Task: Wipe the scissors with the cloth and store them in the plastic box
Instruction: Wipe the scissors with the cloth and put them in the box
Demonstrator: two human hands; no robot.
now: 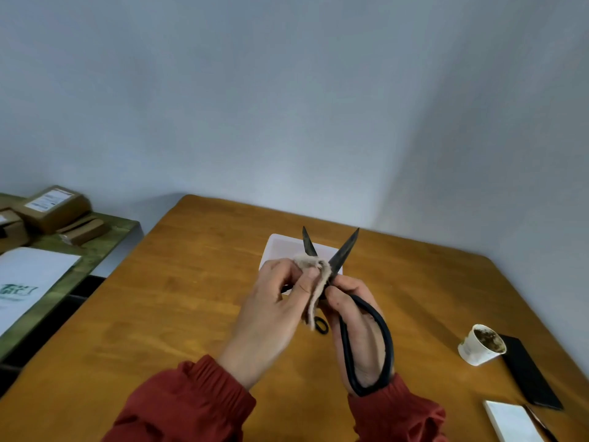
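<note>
The wooden bench [191, 298] carries a white plastic box [280, 247] near its far middle. At the right rest a paper cup [478, 349] with dark contents, a flat black slab [529, 374] just beside it, and a white pad [510, 422] at the near corner. A green side bench [95, 247] at left carries cardboard boxes [54, 207] and a printed white sheet [28, 279].

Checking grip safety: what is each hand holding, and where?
Right hand grips the scissors by a handle loop; left hand pinches the cloth against a blade.
</note>
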